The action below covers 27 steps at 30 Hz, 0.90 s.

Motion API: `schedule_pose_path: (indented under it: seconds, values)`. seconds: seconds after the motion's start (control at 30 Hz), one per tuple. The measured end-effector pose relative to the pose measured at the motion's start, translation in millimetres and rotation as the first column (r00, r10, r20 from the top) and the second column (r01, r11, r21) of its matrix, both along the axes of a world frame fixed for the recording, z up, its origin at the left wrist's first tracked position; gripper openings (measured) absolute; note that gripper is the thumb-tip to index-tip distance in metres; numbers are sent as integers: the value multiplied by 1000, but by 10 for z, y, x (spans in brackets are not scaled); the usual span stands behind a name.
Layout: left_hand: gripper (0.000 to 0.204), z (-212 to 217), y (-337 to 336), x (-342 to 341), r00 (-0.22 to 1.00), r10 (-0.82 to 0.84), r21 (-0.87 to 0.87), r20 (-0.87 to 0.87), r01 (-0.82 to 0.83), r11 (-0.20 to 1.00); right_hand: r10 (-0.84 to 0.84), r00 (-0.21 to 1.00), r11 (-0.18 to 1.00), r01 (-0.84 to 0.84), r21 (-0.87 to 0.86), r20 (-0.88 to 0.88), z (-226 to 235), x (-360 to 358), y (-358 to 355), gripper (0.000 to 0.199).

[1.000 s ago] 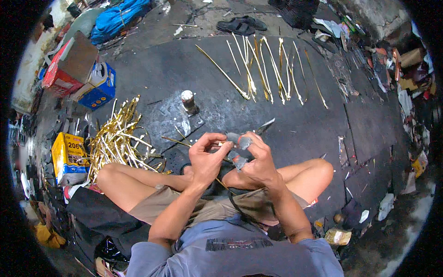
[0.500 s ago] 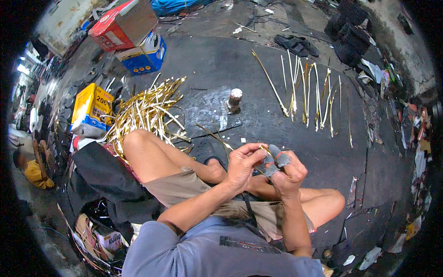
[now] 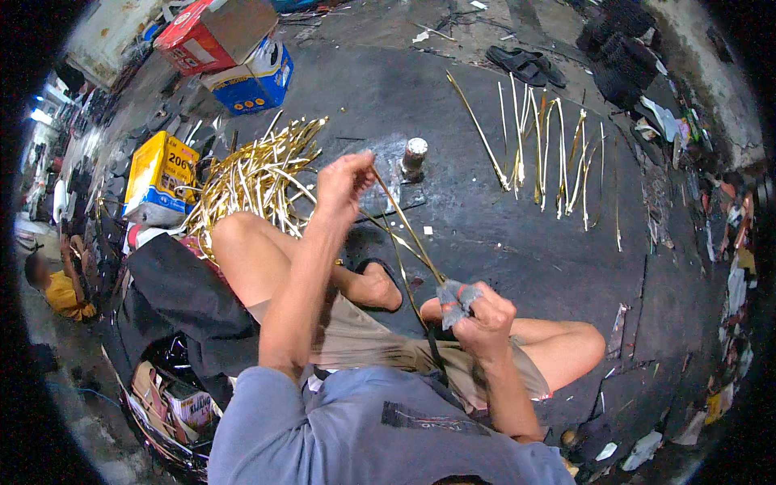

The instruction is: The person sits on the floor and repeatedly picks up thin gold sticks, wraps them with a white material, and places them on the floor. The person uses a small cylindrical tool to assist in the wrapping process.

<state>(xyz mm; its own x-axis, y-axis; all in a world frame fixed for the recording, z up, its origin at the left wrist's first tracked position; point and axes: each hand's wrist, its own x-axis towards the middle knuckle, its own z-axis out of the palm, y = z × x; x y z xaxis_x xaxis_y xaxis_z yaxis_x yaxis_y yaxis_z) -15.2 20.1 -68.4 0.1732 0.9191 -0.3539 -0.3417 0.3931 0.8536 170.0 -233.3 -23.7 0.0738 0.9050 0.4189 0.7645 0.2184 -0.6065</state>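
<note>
A narrow gold strip [image 3: 406, 225] runs taut and slanting between my two hands. My left hand [image 3: 344, 186], raised in front of my left knee, is closed on its far end. Nearer my body, my right hand [image 3: 487, 322] pinches the strip's lower part between thumb and finger. Grey coverings with red bands [image 3: 457, 301] wrap those right fingertips. More thin strip [image 3: 394, 242] crosses below, over my feet and lap; whether it is the same piece I cannot tell. To the left of my left hand lies a large tangled heap of gold and white strips [image 3: 255, 174].
A whitish-topped cylinder [image 3: 414, 158] stands on the dark mat. Several strips [image 3: 541, 153] lie in a row at far right, with black sandals [image 3: 525, 65] beyond. A yellow-and-blue can [image 3: 162, 179] and stacked boxes [image 3: 249, 79] stand left. Another person [image 3: 63, 287] sits at far left.
My left hand has moved up and to the left, away from my right hand, stretching the strip between them. My right hand has shifted slightly down and toward my body.
</note>
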Motion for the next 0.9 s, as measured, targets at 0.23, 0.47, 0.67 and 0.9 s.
schedule_pose_path:
  seconds: [0.23, 0.47, 0.67, 0.9]
  values:
    - [13, -974, 1073, -564, 975, 174, -176, -141, -198, 964, -54, 994, 986, 38, -165, -99, -277, 56, -790, 15]
    - [22, -1487, 1044, -468, 833, 444, -108, -328, -500, 859, -94, 966, 964, 27, -263, -243, -223, 68, -949, 14]
    - [57, -1578, 354, 182, -36, 539, 541, -841, -79, 838, -160, 982, 860, 92, -502, -95, -724, 134, -1075, 16]
    - [21, -1876, -299, 2269, 584, 175, 586, -793, 650, 485, -259, 944, 905, 164, -391, -204, -956, 408, -693, 25]
